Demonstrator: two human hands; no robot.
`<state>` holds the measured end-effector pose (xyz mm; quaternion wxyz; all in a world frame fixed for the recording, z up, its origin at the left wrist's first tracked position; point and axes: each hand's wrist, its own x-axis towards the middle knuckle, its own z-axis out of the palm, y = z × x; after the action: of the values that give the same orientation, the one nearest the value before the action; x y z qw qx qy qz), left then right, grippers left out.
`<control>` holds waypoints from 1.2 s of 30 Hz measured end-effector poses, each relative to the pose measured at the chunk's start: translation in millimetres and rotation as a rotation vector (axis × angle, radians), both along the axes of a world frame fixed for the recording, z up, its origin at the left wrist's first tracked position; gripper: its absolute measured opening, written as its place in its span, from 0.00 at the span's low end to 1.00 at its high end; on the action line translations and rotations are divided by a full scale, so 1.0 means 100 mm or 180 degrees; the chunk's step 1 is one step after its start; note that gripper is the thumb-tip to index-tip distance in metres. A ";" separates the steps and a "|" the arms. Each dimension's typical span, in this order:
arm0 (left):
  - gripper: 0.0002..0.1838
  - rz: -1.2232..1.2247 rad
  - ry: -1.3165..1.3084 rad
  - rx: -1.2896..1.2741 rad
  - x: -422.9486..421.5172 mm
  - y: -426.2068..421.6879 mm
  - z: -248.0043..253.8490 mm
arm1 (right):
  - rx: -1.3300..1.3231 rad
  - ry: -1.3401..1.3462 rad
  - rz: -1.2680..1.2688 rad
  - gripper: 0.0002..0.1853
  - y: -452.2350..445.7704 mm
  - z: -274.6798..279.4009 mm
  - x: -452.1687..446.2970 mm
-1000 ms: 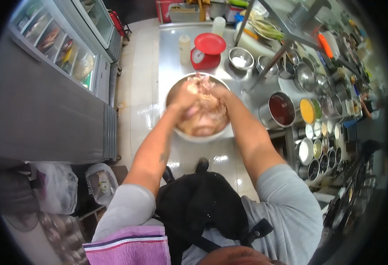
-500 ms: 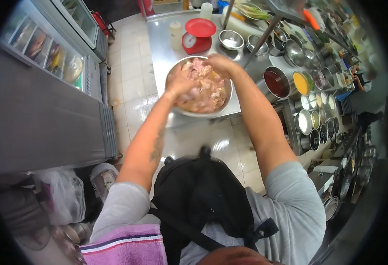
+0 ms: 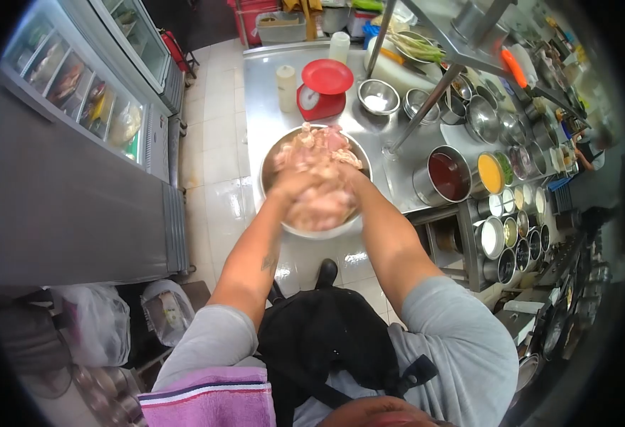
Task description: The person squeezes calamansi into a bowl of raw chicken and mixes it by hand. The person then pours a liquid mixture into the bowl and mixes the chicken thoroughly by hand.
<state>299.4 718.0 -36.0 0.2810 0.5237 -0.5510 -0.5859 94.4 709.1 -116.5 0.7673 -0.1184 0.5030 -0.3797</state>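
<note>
A wide steel bowl (image 3: 268,153) full of pale pink raw chicken pieces (image 3: 324,142) sits at the table's near edge. My left hand (image 3: 295,186) is in the chicken on the left side of the bowl. On the right side, my right hand (image 3: 347,179) is also in among the pieces. Motion blurs both hands and the meat between them. The fingers are smeared or buried, so their grip does not show.
Behind the bowl stand a red kitchen scale (image 3: 322,99), a squeeze bottle (image 3: 286,88) and a small steel bowl (image 3: 378,97). A table post (image 3: 426,107) rises to the right, near a pot of dark red sauce (image 3: 446,176). A steel fridge (image 3: 92,192) stands left.
Both hands have moved from the far part of the bowl toward its near part, stirring the chicken. The whole scene sits lower in view as the camera has shifted.
</note>
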 end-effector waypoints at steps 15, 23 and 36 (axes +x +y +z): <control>0.33 -0.0847 0.0020 -0.0588 0.20 -0.26 1.19 | -0.1317 0.4326 0.1095 0.16 0.17 2.02 0.39; 0.60 -0.0017 -0.1367 -0.1034 0.34 0.38 0.50 | -0.1615 0.3720 0.1830 0.25 -0.04 1.93 0.13; 0.38 -0.0216 -0.2304 -0.0740 -0.15 0.08 -0.43 | -0.0079 0.1534 0.1068 0.29 -0.27 0.20 -0.32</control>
<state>284.8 725.5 -79.5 0.1062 0.6429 -0.6943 -0.3055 62.7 682.5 -96.4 0.6763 -0.2961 0.6396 -0.2144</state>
